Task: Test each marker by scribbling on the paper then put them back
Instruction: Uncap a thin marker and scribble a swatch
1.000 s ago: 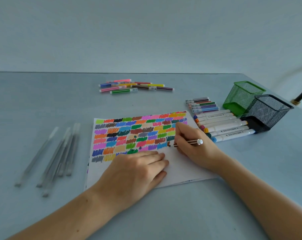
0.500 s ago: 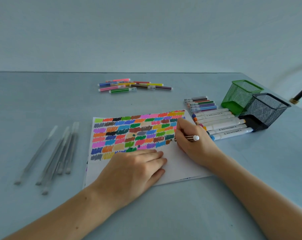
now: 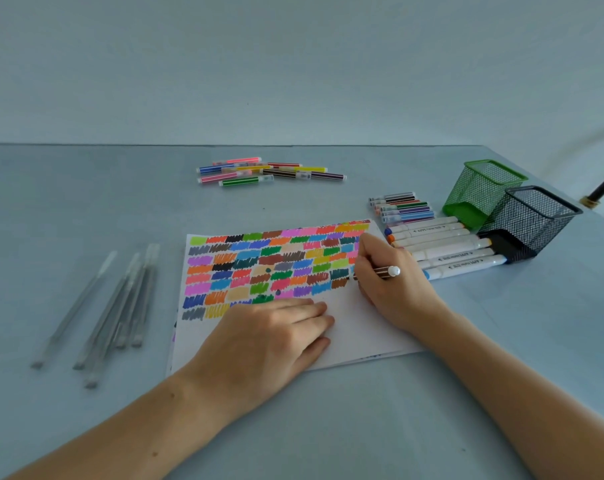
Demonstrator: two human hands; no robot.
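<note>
A white paper lies in front of me, its upper part filled with rows of coloured scribble patches. My right hand grips a thin brown striped marker with a white end, its tip on the paper at the right end of a scribble row. My left hand lies flat on the paper's lower middle, fingers together, holding nothing. Thin coloured markers lie scattered at the back of the table. More thin markers and thick white markers lie in rows to the right of the paper.
A green mesh cup and a black mesh cup lie tipped on their sides at the right, near the table edge. Several clear pens lie to the left of the paper. The table is grey-blue, with a wall behind.
My right hand has shifted the marker a little up and right along the scribble row. My left hand stays flat on the paper.
</note>
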